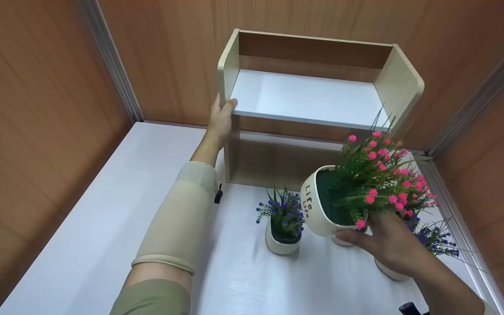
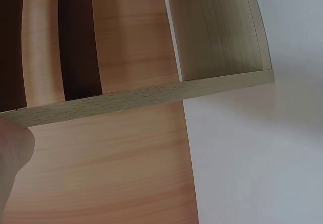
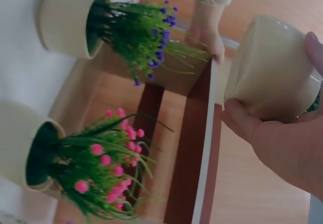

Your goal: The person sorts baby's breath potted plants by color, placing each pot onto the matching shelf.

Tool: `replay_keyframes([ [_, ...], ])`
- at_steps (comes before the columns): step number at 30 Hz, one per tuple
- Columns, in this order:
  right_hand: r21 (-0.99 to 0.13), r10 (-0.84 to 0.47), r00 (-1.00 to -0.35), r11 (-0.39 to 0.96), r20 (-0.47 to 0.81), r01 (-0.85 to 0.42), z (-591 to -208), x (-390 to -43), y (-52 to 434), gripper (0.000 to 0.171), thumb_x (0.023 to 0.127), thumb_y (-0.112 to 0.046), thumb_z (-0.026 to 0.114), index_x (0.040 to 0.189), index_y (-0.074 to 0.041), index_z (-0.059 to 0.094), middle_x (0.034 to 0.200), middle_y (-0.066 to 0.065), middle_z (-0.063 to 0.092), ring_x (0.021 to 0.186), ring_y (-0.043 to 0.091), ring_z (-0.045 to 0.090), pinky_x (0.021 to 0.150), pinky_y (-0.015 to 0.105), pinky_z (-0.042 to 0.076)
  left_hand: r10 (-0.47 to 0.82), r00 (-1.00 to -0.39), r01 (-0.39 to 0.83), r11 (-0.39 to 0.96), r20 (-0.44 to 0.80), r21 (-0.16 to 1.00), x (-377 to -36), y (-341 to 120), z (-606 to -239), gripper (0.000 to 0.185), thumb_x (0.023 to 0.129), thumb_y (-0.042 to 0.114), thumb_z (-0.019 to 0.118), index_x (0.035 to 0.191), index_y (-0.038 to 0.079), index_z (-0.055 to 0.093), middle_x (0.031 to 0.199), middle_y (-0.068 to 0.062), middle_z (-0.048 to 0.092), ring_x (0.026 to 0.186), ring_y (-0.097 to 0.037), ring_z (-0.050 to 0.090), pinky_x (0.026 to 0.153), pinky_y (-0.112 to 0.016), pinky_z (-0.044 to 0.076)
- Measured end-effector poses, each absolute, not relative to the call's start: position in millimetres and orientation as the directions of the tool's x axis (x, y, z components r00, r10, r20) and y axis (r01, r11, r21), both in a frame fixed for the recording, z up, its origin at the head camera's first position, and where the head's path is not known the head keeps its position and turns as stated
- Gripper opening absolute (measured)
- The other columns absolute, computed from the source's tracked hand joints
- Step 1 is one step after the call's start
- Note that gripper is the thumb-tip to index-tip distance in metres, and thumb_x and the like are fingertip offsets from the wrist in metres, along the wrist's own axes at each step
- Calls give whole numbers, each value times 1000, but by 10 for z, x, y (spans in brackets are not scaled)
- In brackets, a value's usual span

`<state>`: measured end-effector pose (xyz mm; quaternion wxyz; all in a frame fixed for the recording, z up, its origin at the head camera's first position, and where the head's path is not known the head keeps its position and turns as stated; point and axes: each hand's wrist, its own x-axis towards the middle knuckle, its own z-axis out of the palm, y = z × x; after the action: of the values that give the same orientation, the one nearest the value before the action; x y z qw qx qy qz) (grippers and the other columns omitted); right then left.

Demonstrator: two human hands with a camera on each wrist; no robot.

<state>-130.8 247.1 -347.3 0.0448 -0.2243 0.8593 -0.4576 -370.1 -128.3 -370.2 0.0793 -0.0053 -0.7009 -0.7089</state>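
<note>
My right hand (image 1: 383,243) grips a white flowerpot (image 1: 312,208) with dark lettering, tilted over to the right and raised above the table. Pink artificial flowers (image 1: 383,175) and grass fill it, spreading toward the shelf's right side. In the right wrist view, the thumb and fingers (image 3: 242,118) pinch the pot's cream wall (image 3: 270,72). My left hand (image 1: 220,121) holds the left side panel (image 1: 229,65) of a small two-tier wooden shelf, thumb at the front edge of its white upper board (image 1: 304,96).
A small pot of purple flowers (image 1: 283,246) stands before the shelf. Another purple-flowered plant (image 1: 436,239) is at the right, partly behind my right arm. The right wrist view also shows a standing pink-flowered pot (image 3: 12,148). Wood-grain walls (image 1: 29,131) enclose the white table (image 1: 116,210).
</note>
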Motion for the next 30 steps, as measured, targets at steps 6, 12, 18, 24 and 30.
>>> replay_keyframes([
  [6, -804, -463, -880, 479, 109, -352, -3272, -1477, 2419, 69, 100, -17, 79, 162, -20, 47, 159, 3, 60, 150, 20, 56, 118, 44, 54, -110, -985, 138, -19, 136, 990, -3743, -1194, -3702, 79, 111, 41, 50, 177, 23, 10, 184, -9, 13, 173, -30, 9, 142, -50, 9],
  [12, -838, -503, -846, 376, 174, -396, -3163, -1790, 2335, 77, 102, -8, 74, 168, -18, 33, 165, 8, 52, 154, 36, 51, 113, 32, 55, -105, -981, 164, -19, 161, 986, -3800, -1125, -3701, 77, 112, 41, 50, 176, 22, 12, 184, -7, 17, 173, -29, 11, 142, -49, 10],
  [18, -819, -482, -854, 400, 194, -412, -3079, -2223, 2156, 83, 104, -19, 74, 170, -21, 23, 168, 6, 48, 158, 30, 48, 122, 31, 49, -119, -979, 165, -10, 163, 986, -3814, -1148, -3694, 77, 111, 40, 50, 176, 22, 13, 184, -9, 19, 173, -29, 13, 142, -47, 11],
  [24, -821, -451, -878, 434, 158, -371, -3022, -2583, 1966, 87, 104, -35, 75, 170, -19, 21, 170, 9, 44, 162, 32, 42, 131, 55, 39, -117, -979, 170, -6, 168, 985, -3818, -1151, -3715, 77, 110, 39, 50, 176, 22, 14, 183, -9, 19, 172, -30, 13, 142, -50, 11],
  [30, -816, -394, -909, 473, 140, -331, -3003, -2855, 1851, 99, 99, -52, 77, 172, -20, 18, 172, 9, 42, 163, 31, 40, 131, 54, 39, -119, -979, 168, -18, 164, 986, -3805, -1129, -3731, 79, 110, 41, 50, 176, 22, 13, 184, -9, 18, 173, -30, 12, 142, -51, 10],
])
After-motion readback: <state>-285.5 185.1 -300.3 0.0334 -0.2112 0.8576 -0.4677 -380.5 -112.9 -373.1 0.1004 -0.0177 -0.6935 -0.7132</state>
